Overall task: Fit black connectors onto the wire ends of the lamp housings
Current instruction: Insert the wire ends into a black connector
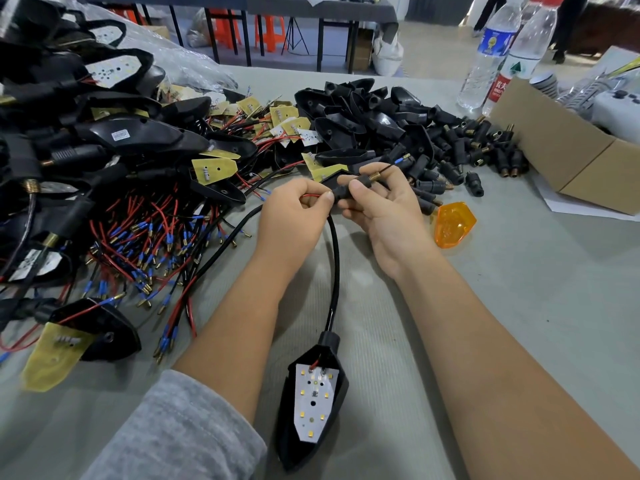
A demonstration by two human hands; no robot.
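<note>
A black lamp housing (pixel 311 403) with a white LED board lies near me on the table. Its black sleeved cable (pixel 335 265) curves up to my hands. My left hand (pixel 294 213) pinches the red wire (pixel 311 196) where it leaves the sleeve. My right hand (pixel 377 202) grips a black connector (pixel 349 189) with a brass threaded tip. A thin wire with a blue-sleeved terminal (pixel 403 159) sticks out past that tip. A heap of loose black connectors (pixel 478 150) lies behind my right hand.
Wired housings and red and black leads (pixel 138 237) pile up on the left. Empty black shells (pixel 356 109) sit at the back centre. An orange lens (pixel 452 225) lies right of my hands, beside a cardboard box (pixel 568 157) and two water bottles (pixel 498 53).
</note>
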